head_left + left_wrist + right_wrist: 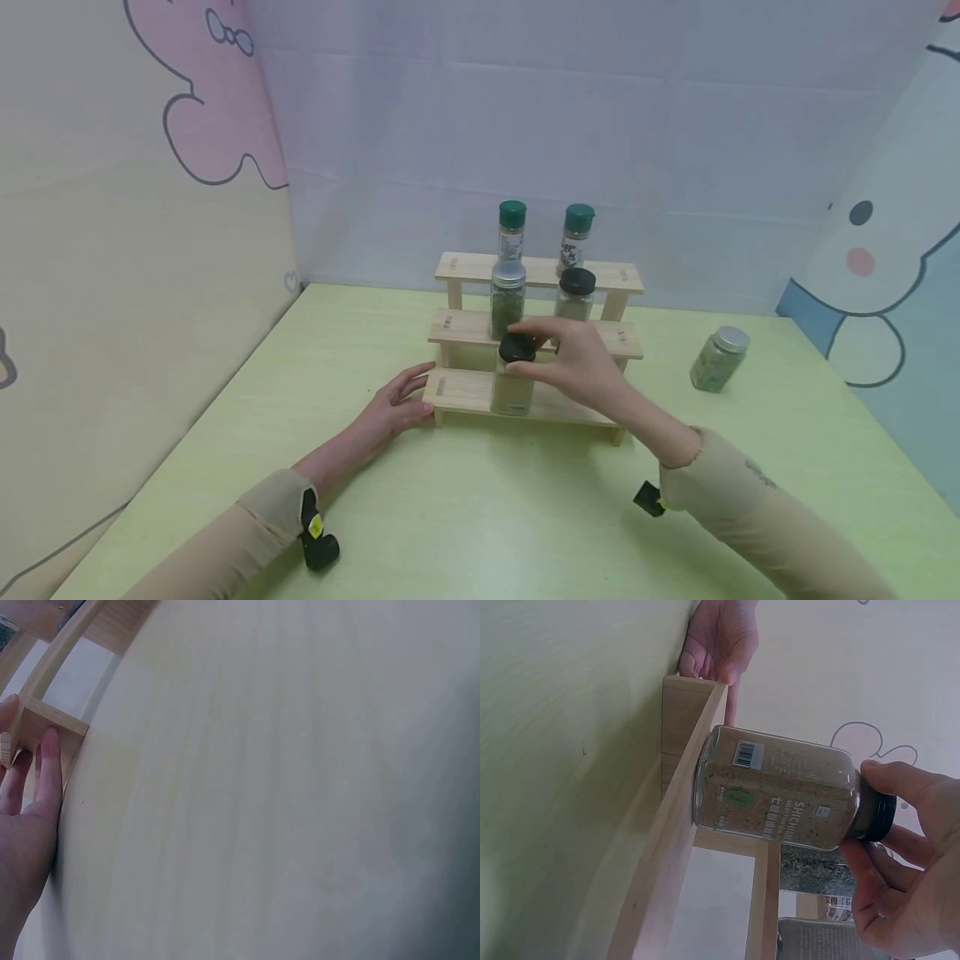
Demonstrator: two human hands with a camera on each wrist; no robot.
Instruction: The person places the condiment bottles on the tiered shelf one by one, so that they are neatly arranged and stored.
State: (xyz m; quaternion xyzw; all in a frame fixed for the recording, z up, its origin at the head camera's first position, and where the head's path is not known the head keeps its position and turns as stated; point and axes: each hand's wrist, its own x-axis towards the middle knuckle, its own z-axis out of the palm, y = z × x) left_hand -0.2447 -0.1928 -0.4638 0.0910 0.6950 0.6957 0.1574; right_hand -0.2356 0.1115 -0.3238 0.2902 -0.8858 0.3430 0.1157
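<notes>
My right hand (577,362) pinches the black lid of a spice jar (776,787) between thumb and fingers. This jar of brown powder stands on the bottom step of a three-step wooden spice rack (465,392), its base against the board. At the rack's left end, my left hand (386,417) holds the bottom board, with the thumb at the front corner and fingers by the end and back. On the middle step are a silver-lidded jar of green herbs (507,304) and a black-lidded jar (576,292), the latter partly hidden by my right hand.
Two green-capped spice bottles, a left one (512,225) and a right one (576,237), stand on the top step. A silver-lidded jar (718,360) stands on the table (480,517) right of the rack. Printed cloth (480,125) hangs behind the table.
</notes>
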